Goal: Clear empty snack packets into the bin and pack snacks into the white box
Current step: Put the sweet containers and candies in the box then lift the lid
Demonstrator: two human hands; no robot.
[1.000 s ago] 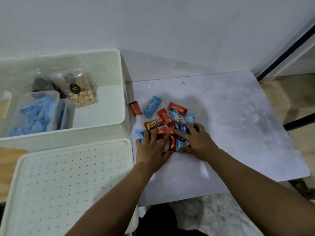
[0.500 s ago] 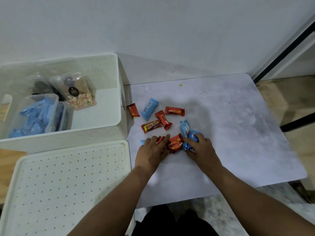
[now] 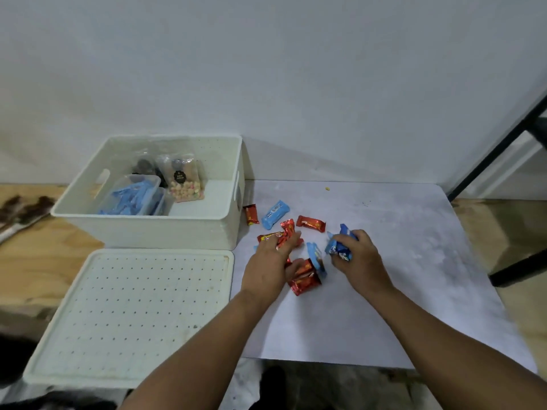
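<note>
Near the middle of the frame we see both hands working over a scatter of small snack packets on the pale grey table point(image 3: 414, 261). The right hand point(image 3: 359, 258) is curled tight round a bunch of blue packets point(image 3: 340, 245), their ends sticking out past the fingers. The left hand point(image 3: 268, 267) lies palm down over red packets point(image 3: 284, 239) with the fingers bent onto them; whether it truly grips them or only presses them we cannot tell, as the hand hides its own underside. Between the two hands lie a crumpled red wrapper point(image 3: 305, 281) and a blue packet point(image 3: 315, 257) standing on edge against it. Just above, loose on the table, sit a red bar point(image 3: 310, 222), a blue bar point(image 3: 274, 216) and a small red packet point(image 3: 250, 214) close beside the wall of the white box point(image 3: 154, 229). That box sits at centre left, open, holding a clear tub of blue packets point(image 3: 133, 195) and a clear bag of pale sweets point(image 3: 185, 184). Its perforated lid point(image 3: 133, 315) lies flat at lower left, just below the box.
</note>
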